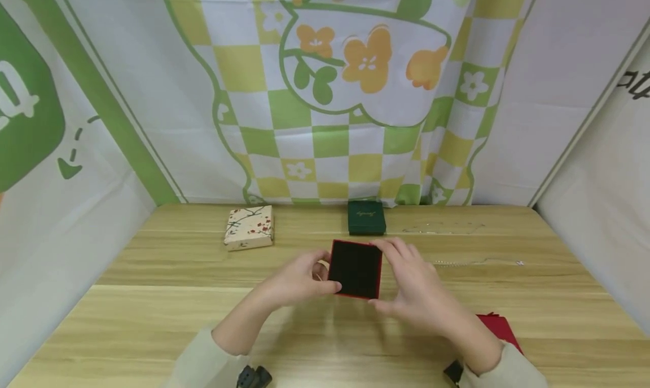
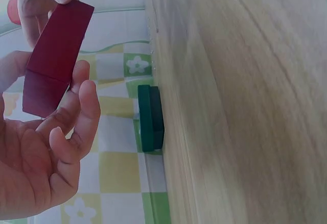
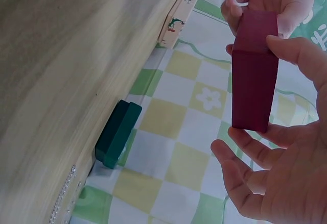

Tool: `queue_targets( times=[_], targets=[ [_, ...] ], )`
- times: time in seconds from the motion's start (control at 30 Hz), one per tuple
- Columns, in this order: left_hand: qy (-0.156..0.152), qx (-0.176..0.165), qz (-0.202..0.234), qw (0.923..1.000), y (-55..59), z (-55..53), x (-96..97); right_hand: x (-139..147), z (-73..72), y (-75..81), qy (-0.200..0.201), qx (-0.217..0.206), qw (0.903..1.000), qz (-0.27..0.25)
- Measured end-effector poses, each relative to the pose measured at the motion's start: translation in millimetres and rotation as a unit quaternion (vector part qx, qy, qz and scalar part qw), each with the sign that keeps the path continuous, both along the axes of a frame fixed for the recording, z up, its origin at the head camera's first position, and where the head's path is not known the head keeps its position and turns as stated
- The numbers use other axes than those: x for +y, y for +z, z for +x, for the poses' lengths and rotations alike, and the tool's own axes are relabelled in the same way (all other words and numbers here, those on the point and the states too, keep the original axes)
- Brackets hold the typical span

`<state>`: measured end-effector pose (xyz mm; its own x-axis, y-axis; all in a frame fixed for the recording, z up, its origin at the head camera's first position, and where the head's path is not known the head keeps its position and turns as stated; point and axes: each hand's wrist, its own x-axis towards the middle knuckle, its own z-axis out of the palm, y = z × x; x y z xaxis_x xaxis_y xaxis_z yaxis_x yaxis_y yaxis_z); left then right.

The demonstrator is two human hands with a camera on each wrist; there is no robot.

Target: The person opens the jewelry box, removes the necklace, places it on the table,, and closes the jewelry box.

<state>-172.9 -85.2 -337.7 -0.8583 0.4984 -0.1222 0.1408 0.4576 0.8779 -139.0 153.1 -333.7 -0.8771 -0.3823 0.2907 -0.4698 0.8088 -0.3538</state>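
A small square red box (image 1: 356,269) with a black inside is held above the table, its black face turned up toward the head camera. At its left side my left hand (image 1: 299,281) grips it, thumb on the near left corner. My right hand (image 1: 416,283) pinches the opposite side, fingers at the far corner and thumb at the near one. Both wrist views show the plain red sides of the box (image 3: 254,81) between the two hands. Behind it on the table stands a dark green jewelry box (image 1: 367,217) with gold lettering.
A cream flower-patterned box (image 1: 249,228) lies at the back left. Two thin silver chains lie at the right, the nearer chain (image 1: 477,261) with a small pendant. A red flat piece (image 1: 500,329) is partly hidden by my right forearm. A checked curtain (image 1: 330,140) hangs behind the table.
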Motion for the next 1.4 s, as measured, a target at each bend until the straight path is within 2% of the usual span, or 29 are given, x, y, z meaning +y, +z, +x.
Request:
queue_targets(
  times=[0.1,0.4,0.5,0.57,0.67,0.8,0.9,1.0,1.13,1.3,1.4],
  targets=[
    [-0.009,0.003,0.010,0.9999,-1.1,0.3,1.2,2,-0.8,0.7,0.004,0.011,0.9999,0.000],
    [0.004,0.006,0.020,0.9998,-2.8,3.3,2.7,2,-0.3,2.7,0.021,0.019,0.9995,0.013],
    [0.004,0.020,0.029,0.9994,-2.7,4.4,1.4,5,-0.3,5.3,0.033,0.014,0.9993,0.007],
    [0.000,0.053,0.030,0.9982,-1.3,5.6,-0.3,7,-0.9,7.6,0.042,0.010,0.9990,0.004],
    [-0.024,0.128,0.019,0.9914,1.8,6.8,-3.6,11,-1.3,10.1,0.056,0.008,0.9984,0.005],
    [-0.063,0.224,-0.042,0.9716,4.6,8.6,-9.0,15,-1.1,11.4,0.074,0.007,0.9972,0.009],
    [-0.067,0.261,-0.081,0.9597,2.7,9.5,-11.0,18,-1.3,11.8,0.084,0.006,0.9964,0.002],
    [-0.060,0.272,-0.077,0.9574,-1.4,9.1,-10.1,20,-1.5,13.0,0.090,0.005,0.9959,-0.010],
    [-0.056,0.278,-0.035,0.9585,-6.4,7.2,-7.8,24,-0.7,16.1,0.097,0.005,0.9950,-0.027],
    [-0.063,0.281,0.001,0.9575,-8.3,5.9,-5.9,28,1.2,20.2,0.103,0.011,0.9937,-0.042],
    [-0.070,0.272,0.015,0.9595,-7.9,5.6,-5.5,28,1.5,21.2,0.105,0.014,0.9933,-0.046]
  ],
)
